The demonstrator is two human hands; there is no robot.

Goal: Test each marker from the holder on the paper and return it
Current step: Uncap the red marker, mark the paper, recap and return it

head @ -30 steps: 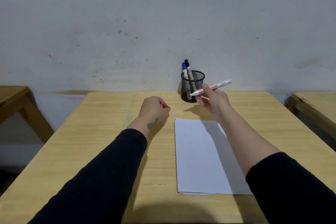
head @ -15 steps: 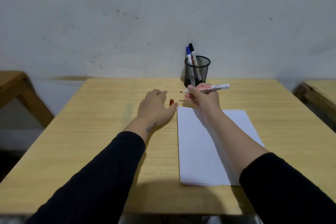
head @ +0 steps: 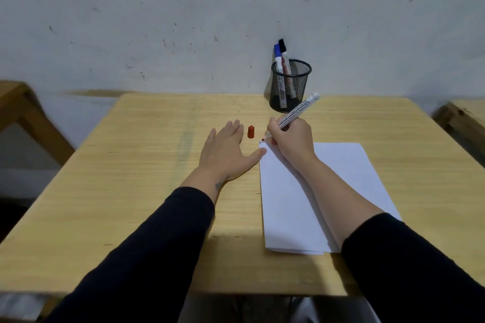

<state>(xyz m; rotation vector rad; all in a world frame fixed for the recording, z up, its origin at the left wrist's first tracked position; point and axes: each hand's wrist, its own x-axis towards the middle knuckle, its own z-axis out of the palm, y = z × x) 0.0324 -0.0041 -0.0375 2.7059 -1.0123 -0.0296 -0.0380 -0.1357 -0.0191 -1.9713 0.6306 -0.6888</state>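
My right hand (head: 292, 143) grips an uncapped red marker (head: 298, 111), white-bodied, with its tip resting at the far left corner of the white paper (head: 351, 181). The marker's red cap (head: 251, 131) stands on the table between my two hands. My left hand (head: 225, 152) lies flat and open on the table, its thumb touching the paper's left edge. A black mesh holder (head: 290, 86) stands at the table's far edge, holding a blue-capped marker (head: 278, 60) and a black-capped marker (head: 284, 56).
The wooden table (head: 147, 178) stands against a marked white wall. Another wooden piece of furniture (head: 23, 110) is at the left, and a wooden edge (head: 462, 118) at the right.
My right hand has turned the marker tip down and brought it to the paper's far left corner. My left hand has let go of the red cap and flattened beside the paper.
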